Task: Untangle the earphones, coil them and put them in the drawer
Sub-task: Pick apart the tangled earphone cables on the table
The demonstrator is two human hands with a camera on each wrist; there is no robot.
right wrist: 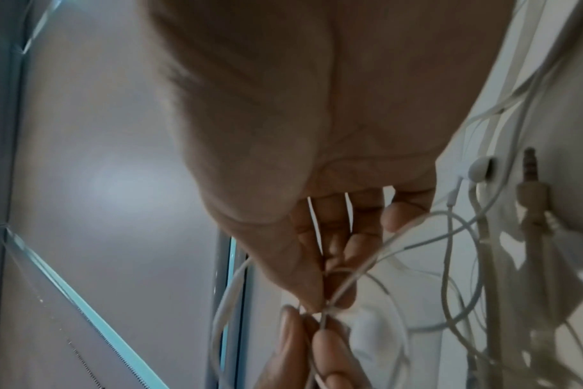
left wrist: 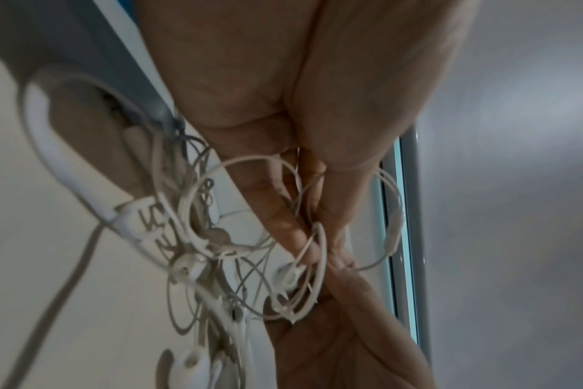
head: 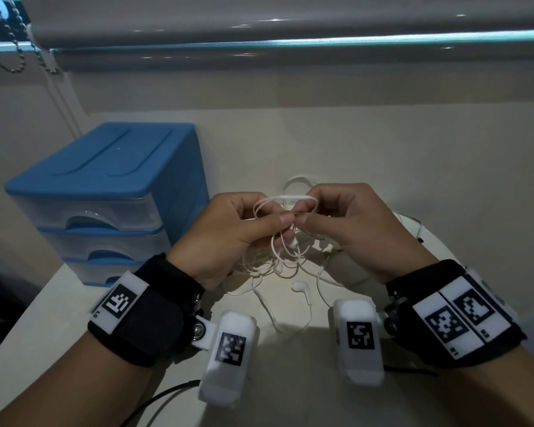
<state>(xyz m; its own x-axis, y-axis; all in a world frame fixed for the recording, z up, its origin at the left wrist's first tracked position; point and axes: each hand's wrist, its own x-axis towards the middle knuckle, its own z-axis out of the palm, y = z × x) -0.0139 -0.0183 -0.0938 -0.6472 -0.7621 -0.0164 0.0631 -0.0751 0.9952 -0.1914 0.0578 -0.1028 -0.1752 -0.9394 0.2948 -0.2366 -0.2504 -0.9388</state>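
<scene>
Both hands raised above the desk (head: 383, 155), thumbs and forefingers meeting at one spot. Left hand (head: 228, 232) pinching the white cord of the earphones (head: 278, 257), thumb tip pressed against forefinger on the wire. Right hand (head: 355, 229) pinching the same cord just beside that grip, fingertips of the two hands nearly touching. Above the grip, a few small loops of cord, with a slim inline remote (head: 290, 197) lying along the top of them between the two hands. Below the grip, the rest of the cord hanging in a loose tangle down to the desk, not yet coiled. Nearer the wrists than the grip, one earbud (head: 299, 286) lying on the desk, its stem trailing toward the body. In the right wrist view, to the right of the grip, another earbud (right wrist: 479, 171) and a metal audio plug (right wrist: 531, 168) among more cords. To the left of the grip and farther out, a blue drawer unit (head: 105, 186) with clear drawer fronts, all drawers closed, well apart from the earphones. Beyond the grip, a grey roller blind (head: 290, 20) with a bead chain (head: 16, 41) at its left end.
</scene>
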